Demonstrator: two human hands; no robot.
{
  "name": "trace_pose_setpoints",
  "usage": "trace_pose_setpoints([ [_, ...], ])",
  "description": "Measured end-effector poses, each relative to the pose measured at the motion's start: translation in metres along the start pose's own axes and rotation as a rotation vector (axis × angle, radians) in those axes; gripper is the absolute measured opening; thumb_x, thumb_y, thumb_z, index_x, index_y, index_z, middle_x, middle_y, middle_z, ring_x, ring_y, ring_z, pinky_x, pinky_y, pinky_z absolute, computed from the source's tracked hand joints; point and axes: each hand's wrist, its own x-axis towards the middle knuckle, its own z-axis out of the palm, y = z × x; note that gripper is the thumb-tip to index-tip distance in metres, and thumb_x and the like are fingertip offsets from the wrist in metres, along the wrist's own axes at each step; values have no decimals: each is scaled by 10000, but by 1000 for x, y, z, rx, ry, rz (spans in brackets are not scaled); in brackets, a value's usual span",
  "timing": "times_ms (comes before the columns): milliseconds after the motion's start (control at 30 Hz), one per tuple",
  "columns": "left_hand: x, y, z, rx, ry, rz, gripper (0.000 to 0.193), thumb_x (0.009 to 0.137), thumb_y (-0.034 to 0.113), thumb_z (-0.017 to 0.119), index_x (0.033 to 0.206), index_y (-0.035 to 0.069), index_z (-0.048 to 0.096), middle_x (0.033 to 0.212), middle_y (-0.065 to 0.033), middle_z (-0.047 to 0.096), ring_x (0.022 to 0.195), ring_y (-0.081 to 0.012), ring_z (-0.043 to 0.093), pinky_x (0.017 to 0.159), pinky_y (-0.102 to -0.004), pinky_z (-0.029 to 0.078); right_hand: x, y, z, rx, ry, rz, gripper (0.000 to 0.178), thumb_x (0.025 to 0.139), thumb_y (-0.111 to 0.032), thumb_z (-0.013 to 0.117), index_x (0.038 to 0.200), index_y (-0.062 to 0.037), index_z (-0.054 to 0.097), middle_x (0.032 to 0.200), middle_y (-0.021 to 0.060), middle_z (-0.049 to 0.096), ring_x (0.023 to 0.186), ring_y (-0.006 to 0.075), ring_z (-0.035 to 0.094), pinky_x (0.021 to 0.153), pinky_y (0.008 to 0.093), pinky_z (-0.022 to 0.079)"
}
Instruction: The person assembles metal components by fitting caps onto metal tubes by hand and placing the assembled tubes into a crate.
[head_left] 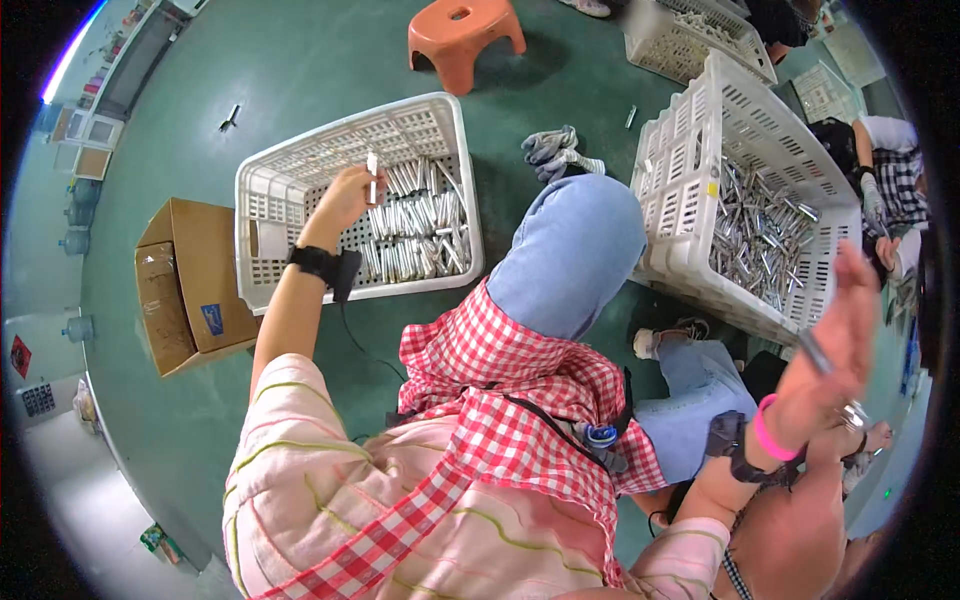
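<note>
My left hand (345, 196) is closed around a short silvery metal tube (374, 178), held upright over a white plastic basket (462, 130). Below it, several metal tubes (415, 215) lie side by side in rows in that basket. Off to the right, my right hand (840, 325) is raised beside a second white basket (690, 225), its outline smeared by motion. A grey metal tube (815, 352) crosses its palm and looks gripped by it. The second basket holds a jumbled heap of shiny metal tubes (760, 235).
An open cardboard box (212, 285) stands left of the near basket. Grey gloves (560, 152) and a loose tube (631, 117) lie on the green floor. An orange stool (462, 35) stands at the back. Another white crate (690, 45) and co-workers are at the right.
</note>
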Motion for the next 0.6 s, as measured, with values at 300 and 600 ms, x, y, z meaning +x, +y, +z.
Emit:
trace_pose_setpoints([
  [300,137,-89,-19,748,-115,173,111,826,110,517,909,57,568,804,-127,611,719,-257,601,603,-391,479,-60,50,-37,-75,195,415,446,932,-343,376,1142,20,530,1158,174,531,1090,260,497,963,373,351],
  [600,212,-222,-54,1603,171,571,305,672,173,593,968,100,608,991,-155,610,902,-311,579,846,-456,405,-109,93,-58,-140,332,815,394,934,-328,420,986,16,606,910,82,624,816,137,587,698,248,468],
])
